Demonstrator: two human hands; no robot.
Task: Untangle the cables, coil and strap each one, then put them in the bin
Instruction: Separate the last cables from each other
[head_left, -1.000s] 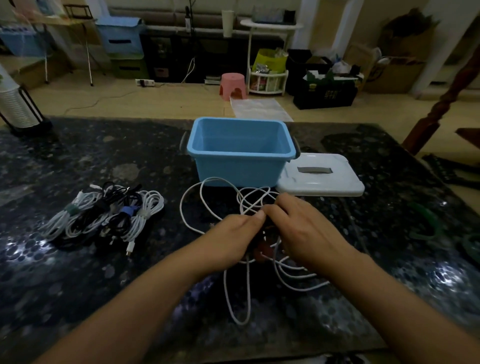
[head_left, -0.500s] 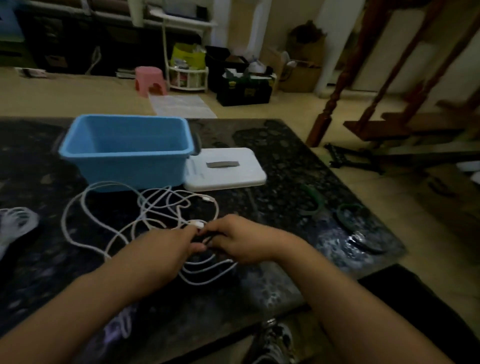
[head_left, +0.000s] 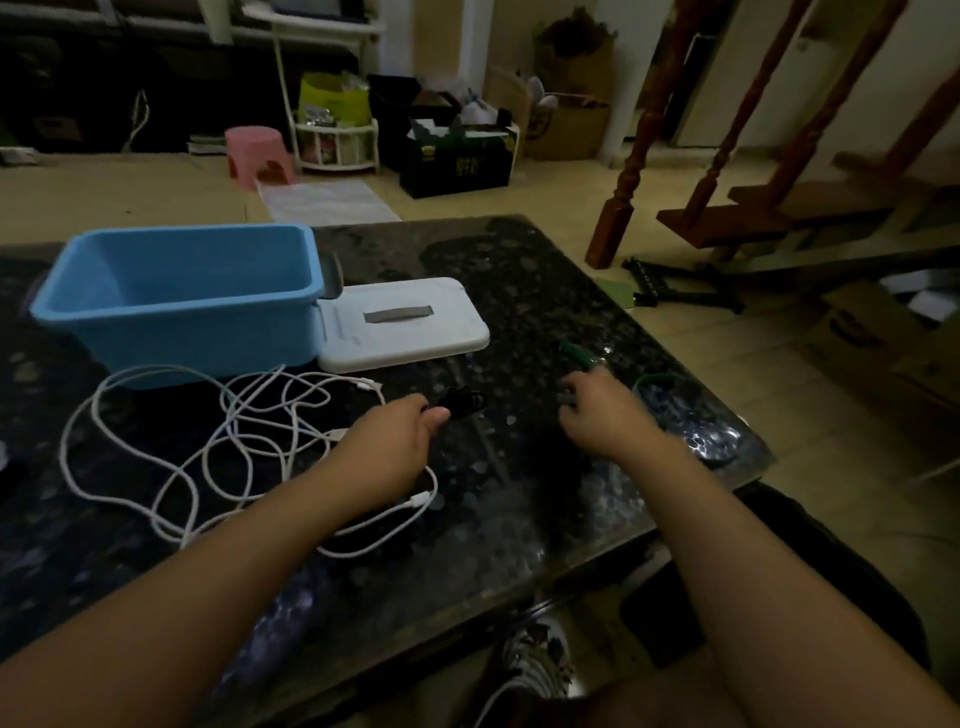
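Right of the blue bin (head_left: 176, 317), the left hand (head_left: 387, 441) is pinching a black cable (head_left: 460, 402) while the right hand (head_left: 605, 415) is curling its fingers beside a green strap (head_left: 576, 353).

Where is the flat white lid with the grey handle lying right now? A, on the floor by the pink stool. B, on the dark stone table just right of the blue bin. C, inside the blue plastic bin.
B: the white lid lies flat on the dark table, against the right side of the blue bin.
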